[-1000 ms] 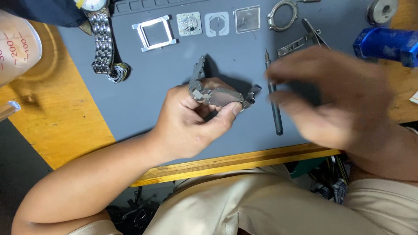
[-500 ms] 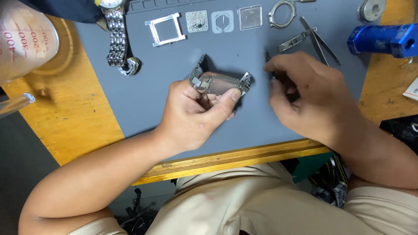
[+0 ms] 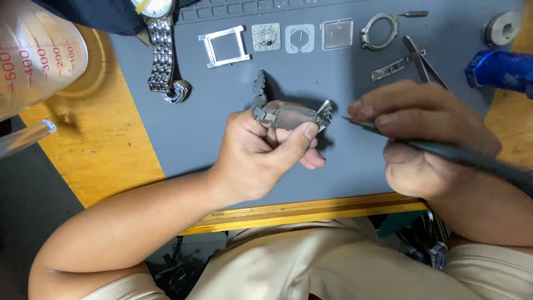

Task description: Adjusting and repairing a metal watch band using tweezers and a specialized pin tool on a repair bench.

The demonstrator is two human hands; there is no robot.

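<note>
Watch case (image 3: 290, 115) with short band stubs lies above the grey mat (image 3: 211, 122), long axis running nine to three o'clock. Loose square frame (image 3: 225, 46), ring (image 3: 379, 30) and a steel wristwatch (image 3: 162, 55) sit toward twelve. Left hand (image 3: 261, 158) pinches the case tightly; right hand (image 3: 422, 139) is closed around a dark pointed tool (image 3: 400, 141), tip just beside the case's three o'clock end.

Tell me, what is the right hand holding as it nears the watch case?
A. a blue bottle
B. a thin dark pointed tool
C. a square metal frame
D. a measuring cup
B: the right hand grips a thin dark pointed tool, its tip aimed at the watch case held in the left hand.
</note>
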